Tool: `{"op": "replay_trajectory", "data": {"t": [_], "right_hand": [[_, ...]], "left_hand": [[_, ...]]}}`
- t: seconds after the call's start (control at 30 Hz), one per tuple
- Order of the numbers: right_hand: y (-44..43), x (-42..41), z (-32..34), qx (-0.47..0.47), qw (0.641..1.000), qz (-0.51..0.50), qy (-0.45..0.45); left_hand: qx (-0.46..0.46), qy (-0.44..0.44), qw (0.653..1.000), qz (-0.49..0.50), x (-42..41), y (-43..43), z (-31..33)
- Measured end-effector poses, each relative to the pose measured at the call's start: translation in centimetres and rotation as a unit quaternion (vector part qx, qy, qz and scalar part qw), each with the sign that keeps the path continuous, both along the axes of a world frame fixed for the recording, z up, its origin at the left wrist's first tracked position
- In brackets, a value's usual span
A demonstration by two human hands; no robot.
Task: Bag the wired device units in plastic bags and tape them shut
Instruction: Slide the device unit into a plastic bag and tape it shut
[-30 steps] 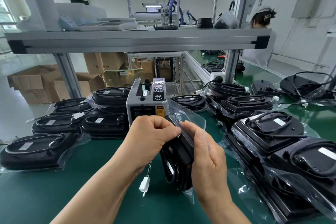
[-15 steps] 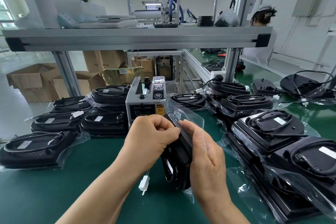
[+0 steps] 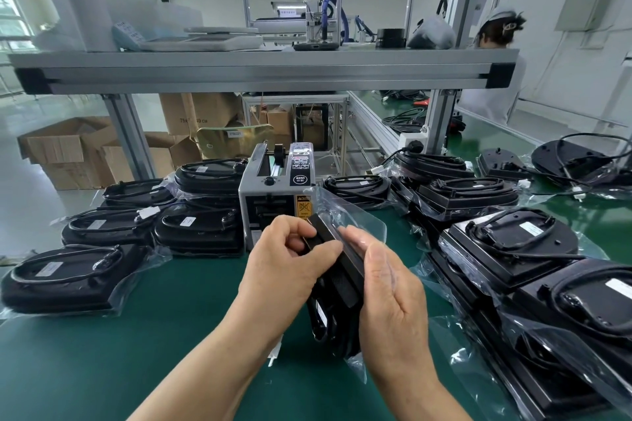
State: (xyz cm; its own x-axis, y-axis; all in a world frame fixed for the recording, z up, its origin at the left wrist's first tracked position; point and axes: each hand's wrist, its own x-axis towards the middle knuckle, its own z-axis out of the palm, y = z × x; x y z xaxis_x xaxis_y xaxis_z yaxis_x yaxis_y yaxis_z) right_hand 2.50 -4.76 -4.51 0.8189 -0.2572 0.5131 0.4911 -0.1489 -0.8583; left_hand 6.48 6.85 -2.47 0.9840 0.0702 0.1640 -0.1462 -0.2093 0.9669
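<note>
Left grip (image 3: 284, 270) is clamped on the top edge of a wired device unit (image 3: 342, 284), thumb and curled fingers pinching the black housing where it stands on edge, tilted, above the surface (image 3: 136, 352). Right grip (image 3: 393, 301) is spread apart, its fingers nearly straight and pressed flat against the unit's right side, with clear film lying over the fingertips. The unit sits inside a plastic bag (image 3: 359, 215) whose mouth stands up loose past both grips. A white connector (image 3: 274, 354) hangs under the left wrist, just above the green mat.

Just behind the grips stands a grey tape dispenser (image 3: 273, 195), its front slot facing the person. Left of it lie bagged units (image 3: 68, 277), some stacked, each with a coiled cable on top. On the right, more bagged units (image 3: 513, 243) lie in overlapping rows along the surface's edge, and beyond them bare units (image 3: 581, 161) rest with their cables trailing loose.

An aluminium shelf (image 3: 266, 72) spans the surface overhead and carries a scale and white boxes. Cardboard boxes (image 3: 68, 150) stand on the floor behind at the left, and another person (image 3: 499, 31) in a white cap sits at the far right.
</note>
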Motion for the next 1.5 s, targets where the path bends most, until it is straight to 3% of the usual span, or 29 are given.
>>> {"op": "replay_trajectory", "data": {"t": [0.13,0.33,0.7,0.8,0.97,1.3,1.37,1.5], "right_hand": [[-0.1,-0.1,0.1,0.008,1.0,0.01,0.008],[-0.2,-0.1,-0.3,0.004,1.0,0.004,0.013],[-0.5,-0.3,-0.2,0.035,0.999,-0.002,0.008],[-0.5,-0.3,-0.4,0.035,0.999,-0.004,0.006],[0.1,0.0,-1.5,0.034,0.999,0.001,0.016],[-0.1,0.4,-2.1,0.034,0.999,-0.006,-0.009],[0.2,0.9,-2.8,0.052,0.998,0.009,-0.019],[0.6,1.4,-3.6,0.037,0.999,0.026,-0.027]], "left_hand": [[-0.007,0.018,0.999,-0.032,0.0,0.2,0.3],[-0.125,0.047,0.99,-0.043,1.3,0.4,0.3],[-0.043,0.039,0.991,-0.122,1.4,1.4,0.4],[-0.061,0.061,0.985,-0.149,1.5,1.5,0.8],[-0.092,0.036,0.994,-0.05,1.5,0.2,-0.1],[-0.151,0.035,0.988,-0.002,0.9,-0.3,-1.2],[-0.111,0.028,0.993,-0.027,1.1,0.2,-1.0],[0.063,-0.031,0.998,0.0,1.9,1.3,-0.8]]}}
